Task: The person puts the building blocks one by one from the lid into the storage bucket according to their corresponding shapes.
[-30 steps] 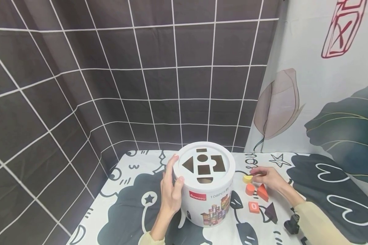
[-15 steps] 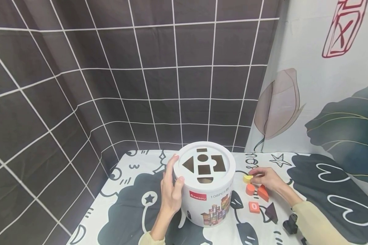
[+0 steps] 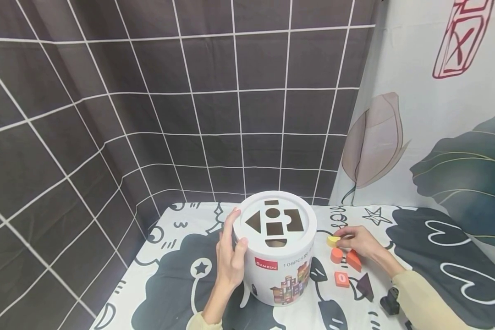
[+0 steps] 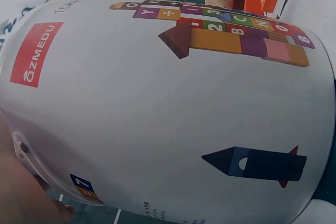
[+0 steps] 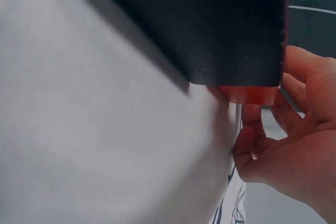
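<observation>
A white bucket (image 3: 278,261) stands on the patterned cloth, its white lid (image 3: 253,238) cut with square, round, triangular and other shaped holes. My left hand (image 3: 230,256) rests against its left side, fingers fairly straight along the lid rim. To the right of the bucket my right hand (image 3: 360,240) pinches a small yellow block (image 3: 333,241) with a curved side, low over the cloth. Just nearer lie an orange-red cylinder (image 3: 336,255) and an orange-red triangular block (image 3: 354,260). In the right wrist view a dark block (image 5: 220,24) hides what the right hand (image 5: 294,145) holds.
An orange-red block marked 0 (image 3: 341,279) and a dark purple triangular block (image 3: 365,287) lie nearer on the cloth. A small black object (image 3: 391,301) is at the right wrist. A dark grid-patterned curtain (image 3: 214,114) hangs behind the cloth.
</observation>
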Available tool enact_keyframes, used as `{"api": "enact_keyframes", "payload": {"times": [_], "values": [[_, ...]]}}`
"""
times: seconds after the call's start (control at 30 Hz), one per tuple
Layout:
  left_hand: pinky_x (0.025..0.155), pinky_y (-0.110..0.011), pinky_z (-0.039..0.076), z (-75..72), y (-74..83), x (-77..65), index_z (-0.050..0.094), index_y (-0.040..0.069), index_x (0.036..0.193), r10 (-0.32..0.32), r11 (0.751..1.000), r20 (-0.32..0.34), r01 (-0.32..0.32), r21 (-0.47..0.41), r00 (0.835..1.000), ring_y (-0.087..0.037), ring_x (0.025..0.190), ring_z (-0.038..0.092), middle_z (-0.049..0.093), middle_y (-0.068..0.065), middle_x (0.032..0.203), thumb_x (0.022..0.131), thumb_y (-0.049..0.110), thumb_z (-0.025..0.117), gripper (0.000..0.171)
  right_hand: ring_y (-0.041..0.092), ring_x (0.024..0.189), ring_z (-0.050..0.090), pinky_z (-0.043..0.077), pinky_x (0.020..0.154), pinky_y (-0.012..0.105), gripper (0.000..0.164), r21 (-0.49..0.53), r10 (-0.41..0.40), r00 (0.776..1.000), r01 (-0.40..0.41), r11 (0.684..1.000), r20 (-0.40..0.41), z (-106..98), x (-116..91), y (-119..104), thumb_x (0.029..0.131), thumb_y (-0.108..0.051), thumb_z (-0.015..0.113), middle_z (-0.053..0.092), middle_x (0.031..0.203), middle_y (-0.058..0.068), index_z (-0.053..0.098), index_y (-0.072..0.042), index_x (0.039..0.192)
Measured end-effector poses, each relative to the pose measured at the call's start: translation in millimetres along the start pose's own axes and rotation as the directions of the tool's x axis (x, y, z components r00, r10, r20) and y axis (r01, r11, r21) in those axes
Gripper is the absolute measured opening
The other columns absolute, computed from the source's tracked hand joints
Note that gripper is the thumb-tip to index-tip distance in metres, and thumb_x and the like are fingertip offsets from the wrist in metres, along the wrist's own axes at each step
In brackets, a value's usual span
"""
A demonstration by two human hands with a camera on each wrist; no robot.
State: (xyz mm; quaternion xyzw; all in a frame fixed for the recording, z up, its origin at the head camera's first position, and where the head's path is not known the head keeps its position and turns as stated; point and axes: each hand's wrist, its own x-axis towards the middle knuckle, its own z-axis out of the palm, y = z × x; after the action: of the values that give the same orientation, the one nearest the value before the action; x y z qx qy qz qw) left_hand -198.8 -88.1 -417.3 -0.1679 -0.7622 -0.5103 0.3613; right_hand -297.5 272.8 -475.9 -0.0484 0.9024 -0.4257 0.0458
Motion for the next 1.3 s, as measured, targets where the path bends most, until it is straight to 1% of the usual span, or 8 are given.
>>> {"api": "enact_keyframes", "payload": {"times": [0.2,0.43,0.53,0.63,0.8,1.0,1.13,1.3], "values": [[0.098,-0.084,0.013,0.5,0.2,-0.3,0.050,0.009,0.144,0.002,1.000,-0.001,-0.002,-0.005,1.000,-0.042,0.132,0.048,0.048,-0.010,0.150,0.090,0.035,0.043,0.060,0.027,0.089,0.066,0.051,0.080,0.043,0.030,-0.022,-0.059,0.998,0.059,0.998,-0.004,-1.9,-1.1,0.7,0.081,-0.011,0.079,0.069,0.097,0.011,0.071,0.004,0.106],[0.098,-0.084,0.013,0.6,0.0,0.1,0.050,0.010,0.144,0.004,1.000,-0.005,-0.004,-0.005,1.000,-0.042,0.131,0.049,0.049,-0.010,0.150,0.090,0.036,0.043,0.060,0.033,0.094,0.066,0.051,0.085,0.050,0.030,-0.042,-0.128,0.992,0.127,0.991,-0.012,-12.1,-3.8,-6.7,0.083,-0.014,0.079,0.070,0.102,0.016,0.071,0.003,0.106],[0.098,-0.083,0.014,0.6,-0.2,0.6,0.050,0.009,0.144,0.006,1.000,-0.008,-0.006,-0.004,1.000,-0.042,0.131,0.050,0.049,-0.009,0.150,0.090,0.035,0.043,0.060,0.032,0.092,0.067,0.052,0.079,0.044,0.029,-0.032,-0.160,0.987,0.160,0.987,-0.019,-18.1,-5.8,-11.2,0.084,-0.014,0.078,0.071,0.101,0.015,0.071,0.003,0.107],[0.098,-0.083,0.015,0.6,-0.3,0.9,0.050,0.009,0.144,0.004,1.000,-0.008,-0.004,-0.003,1.000,-0.041,0.131,0.049,0.048,-0.009,0.150,0.090,0.035,0.043,0.060,0.030,0.093,0.066,0.051,0.076,0.039,0.031,-0.028,-0.164,0.986,0.164,0.986,-0.023,-24.0,-7.5,-15.9,0.085,-0.016,0.078,0.071,0.101,0.014,0.071,0.003,0.109],[0.098,-0.083,0.014,0.7,0.0,0.8,0.050,0.009,0.144,-0.004,1.000,-0.005,0.004,-0.002,1.000,-0.042,0.131,0.049,0.048,-0.010,0.151,0.089,0.034,0.043,0.060,0.033,0.097,0.065,0.052,0.077,0.041,0.035,-0.030,-0.151,0.988,0.150,0.988,-0.023,-33.1,-12.1,-30.4,0.088,-0.018,0.076,0.070,0.104,0.014,0.069,0.004,0.114],[0.097,-0.084,0.014,0.6,0.4,0.5,0.050,0.008,0.144,-0.005,1.000,-0.009,0.005,-0.002,1.000,-0.044,0.130,0.049,0.048,-0.011,0.150,0.089,0.033,0.043,0.061,0.033,0.096,0.065,0.053,0.075,0.039,0.032,-0.026,-0.206,0.977,0.205,0.978,-0.056,-41.4,-18.4,-49.5,0.090,-0.018,0.074,0.071,0.102,0.013,0.069,0.003,0.114],[0.097,-0.084,0.014,0.5,0.6,0.7,0.050,0.008,0.144,-0.001,1.000,-0.005,0.001,-0.003,1.000,-0.044,0.130,0.049,0.048,-0.012,0.151,0.089,0.033,0.042,0.061,0.030,0.094,0.063,0.053,0.074,0.035,0.031,-0.007,-0.244,0.967,0.244,0.970,-0.073,-47.6,-22.5,-63.2,0.090,-0.015,0.074,0.071,0.100,0.012,0.069,0.004,0.114],[0.098,-0.084,0.014,0.3,0.2,0.2,0.050,0.009,0.144,-0.002,1.000,-0.006,0.002,-0.002,1.000,-0.043,0.130,0.050,0.048,-0.011,0.150,0.090,0.035,0.043,0.061,0.025,0.093,0.064,0.051,0.077,0.038,0.032,-0.011,-0.238,0.968,0.238,0.971,-0.084,-56.0,-28.7,-81.5,0.091,-0.018,0.074,0.072,0.100,0.011,0.068,0.004,0.114]]}}
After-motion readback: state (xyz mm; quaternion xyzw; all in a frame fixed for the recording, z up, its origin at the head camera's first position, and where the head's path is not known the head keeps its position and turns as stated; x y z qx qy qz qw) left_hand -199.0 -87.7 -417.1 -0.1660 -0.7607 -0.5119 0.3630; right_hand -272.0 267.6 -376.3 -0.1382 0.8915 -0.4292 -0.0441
